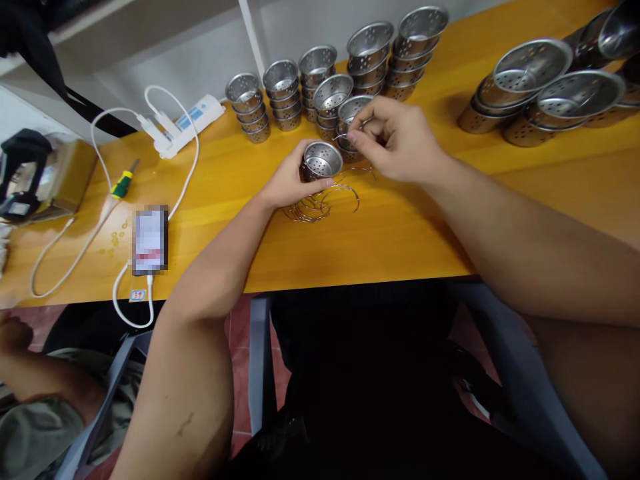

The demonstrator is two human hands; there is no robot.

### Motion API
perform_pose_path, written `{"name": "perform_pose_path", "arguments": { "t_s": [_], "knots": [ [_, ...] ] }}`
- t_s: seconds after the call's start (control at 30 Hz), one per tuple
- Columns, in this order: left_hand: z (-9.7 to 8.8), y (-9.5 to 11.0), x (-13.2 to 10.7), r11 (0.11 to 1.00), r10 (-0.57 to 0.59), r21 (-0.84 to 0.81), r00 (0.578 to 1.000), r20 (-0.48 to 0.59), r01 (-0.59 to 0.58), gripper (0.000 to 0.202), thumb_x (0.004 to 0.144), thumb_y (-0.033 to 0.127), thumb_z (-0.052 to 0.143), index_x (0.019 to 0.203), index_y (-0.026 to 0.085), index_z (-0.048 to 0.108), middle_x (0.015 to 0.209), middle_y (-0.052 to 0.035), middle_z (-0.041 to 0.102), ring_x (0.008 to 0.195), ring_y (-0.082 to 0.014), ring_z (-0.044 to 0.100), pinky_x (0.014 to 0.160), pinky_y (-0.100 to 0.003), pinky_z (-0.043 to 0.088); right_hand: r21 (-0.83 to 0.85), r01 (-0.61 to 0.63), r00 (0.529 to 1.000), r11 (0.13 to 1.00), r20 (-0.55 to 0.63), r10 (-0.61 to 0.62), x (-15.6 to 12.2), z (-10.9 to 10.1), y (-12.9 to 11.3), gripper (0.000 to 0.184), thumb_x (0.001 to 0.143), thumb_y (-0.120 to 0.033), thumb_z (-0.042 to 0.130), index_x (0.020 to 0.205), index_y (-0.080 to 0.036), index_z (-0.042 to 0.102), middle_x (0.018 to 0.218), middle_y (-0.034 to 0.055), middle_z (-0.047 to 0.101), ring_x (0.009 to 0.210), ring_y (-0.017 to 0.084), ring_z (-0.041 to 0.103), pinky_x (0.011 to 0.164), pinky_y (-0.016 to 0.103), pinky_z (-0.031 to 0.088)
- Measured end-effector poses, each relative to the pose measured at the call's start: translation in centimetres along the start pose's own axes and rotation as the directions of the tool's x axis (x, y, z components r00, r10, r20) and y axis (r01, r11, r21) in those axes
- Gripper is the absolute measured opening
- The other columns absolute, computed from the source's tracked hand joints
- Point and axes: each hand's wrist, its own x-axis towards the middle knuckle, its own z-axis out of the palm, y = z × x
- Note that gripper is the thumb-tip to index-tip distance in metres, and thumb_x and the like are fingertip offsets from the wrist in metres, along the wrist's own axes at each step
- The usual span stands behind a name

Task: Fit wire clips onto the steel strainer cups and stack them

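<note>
My left hand (293, 177) is wrapped round a small perforated metal cup (323, 160), its mouth facing up. Just right of it and a little higher, my right hand (393, 137) pinches a thin wire piece, whose end shows at the fingertips. Several curved wire rings (307, 210) lie on the table below the cup. Behind my right fingers stands a stack of perforated cups (355, 110), partly hidden by them.
More stacked perforated cups (243, 93) line the back of the yellow table (350, 253). Larger perforated cups (533, 67) stand at the right. To the left are a white power strip (190, 123), a phone (150, 240), cables and a green-yellow screwdriver (121, 185). Another person's arm (50, 380) is lower left.
</note>
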Motion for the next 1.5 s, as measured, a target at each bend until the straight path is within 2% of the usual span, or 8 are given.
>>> {"name": "perform_pose_path", "arguments": {
  "t_s": [0.2, 0.43, 0.7, 0.9, 0.97, 1.13, 1.4, 1.5],
  "knots": [
    [-0.1, 0.3, -0.1, 1.000, 0.005, 0.008, 1.000, 0.005, -0.005, 0.120, 0.092, 0.106, 0.093, 0.176, 0.030, 0.056, 0.172, -0.0169, 0.076, 0.167, -0.0447, 0.078, 0.150, -0.071, 0.059, -0.012, -0.038, 0.999, 0.999, 0.013, 0.038, -0.2, -0.2, -0.5, 0.071, 0.126, -0.099, 0.071, 0.114, -0.030, 0.061, 0.076, -0.0036, 0.052, 0.070, 0.019, 0.042, 0.076, 0.042, 0.036],
    [-0.2, 0.4, -0.2, 1.000, 0.001, 0.027, 1.000, 0.009, -0.001, 0.121, 0.093, 0.106, 0.091, 0.179, 0.029, 0.054, 0.173, -0.0182, 0.075, 0.168, -0.0445, 0.078, 0.151, -0.071, 0.059, -0.066, -0.094, 0.995, 0.993, 0.029, 0.096, -0.2, -0.4, -0.8, 0.064, 0.129, -0.092, 0.071, 0.118, -0.029, 0.065, 0.081, -0.0008, 0.057, 0.074, 0.020, 0.045, 0.080, 0.042, 0.045],
    [-0.1, 0.4, -0.1, 1.000, 0.004, 0.010, 1.000, 0.024, -0.005, 0.120, 0.095, 0.106, 0.090, 0.179, 0.029, 0.052, 0.176, -0.0176, 0.072, 0.170, -0.0439, 0.075, 0.153, -0.071, 0.054, -0.081, -0.098, 0.993, 0.992, 0.059, 0.103, -0.3, -0.3, 0.6, 0.054, 0.131, -0.078, 0.081, 0.120, -0.025, 0.074, 0.082, -0.0002, 0.060, 0.075, 0.019, 0.050, 0.078, 0.039, 0.048],
    [-0.1, 0.3, -0.2, 1.000, 0.003, 0.017, 0.999, 0.034, -0.003, 0.121, 0.095, 0.106, 0.089, 0.181, 0.030, 0.051, 0.176, -0.0176, 0.073, 0.172, -0.0436, 0.074, 0.155, -0.070, 0.053, -0.094, -0.105, 0.992, 0.990, 0.056, 0.111, -0.4, -0.4, 1.1, 0.038, 0.132, -0.059, 0.086, 0.123, -0.022, 0.079, 0.084, -0.0002, 0.063, 0.076, 0.018, 0.051, 0.079, 0.038, 0.054],
    [-0.2, 0.5, -0.2, 1.000, -0.009, 0.010, 0.999, 0.034, 0.009, 0.122, 0.093, 0.107, 0.091, 0.178, 0.029, 0.053, 0.175, -0.0180, 0.074, 0.170, -0.0432, 0.076, 0.152, -0.068, 0.056, -0.089, -0.097, 0.993, 0.991, 0.060, 0.102, -0.4, -0.5, 1.2, 0.041, 0.132, -0.062, 0.085, 0.121, -0.023, 0.078, 0.084, -0.0003, 0.063, 0.075, 0.018, 0.050, 0.078, 0.038, 0.051],
    [-0.2, 1.0, -0.1, 0.999, -0.031, 0.016, 0.999, 0.035, 0.031, 0.126, 0.090, 0.109, 0.091, 0.177, 0.026, 0.055, 0.173, -0.0204, 0.076, 0.168, -0.0448, 0.077, 0.151, -0.070, 0.059, -0.074, -0.106, 0.990, 0.992, 0.082, 0.112, -0.4, -0.5, 1.1, 0.059, 0.128, -0.083, 0.083, 0.117, -0.026, 0.076, 0.084, 0.0003, 0.062, 0.076, 0.019, 0.048, 0.079, 0.040, 0.049],
    [-0.3, 1.9, -0.1, 1.000, -0.020, 0.002, 1.000, 0.021, 0.020, 0.125, 0.087, 0.110, 0.093, 0.173, 0.026, 0.059, 0.169, -0.0186, 0.079, 0.161, -0.0425, 0.082, 0.145, -0.068, 0.066, -0.068, -0.116, 0.987, 0.991, 0.106, 0.123, -0.4, -0.6, 0.9, 0.060, 0.126, -0.084, 0.084, 0.114, -0.026, 0.076, 0.084, 0.0026, 0.065, 0.076, 0.020, 0.051, 0.080, 0.042, 0.048],
    [-0.3, 2.0, 0.0, 1.000, -0.020, 0.013, 1.000, 0.020, 0.020, 0.125, 0.087, 0.111, 0.092, 0.173, 0.027, 0.059, 0.169, -0.0188, 0.080, 0.161, -0.0427, 0.082, 0.144, -0.067, 0.066, -0.084, -0.139, 0.982, 0.987, 0.114, 0.148, -0.5, -0.6, 1.0, 0.055, 0.127, -0.079, 0.085, 0.116, -0.026, 0.077, 0.084, 0.0020, 0.065, 0.078, 0.020, 0.051, 0.080, 0.040, 0.048]
  ]
}}
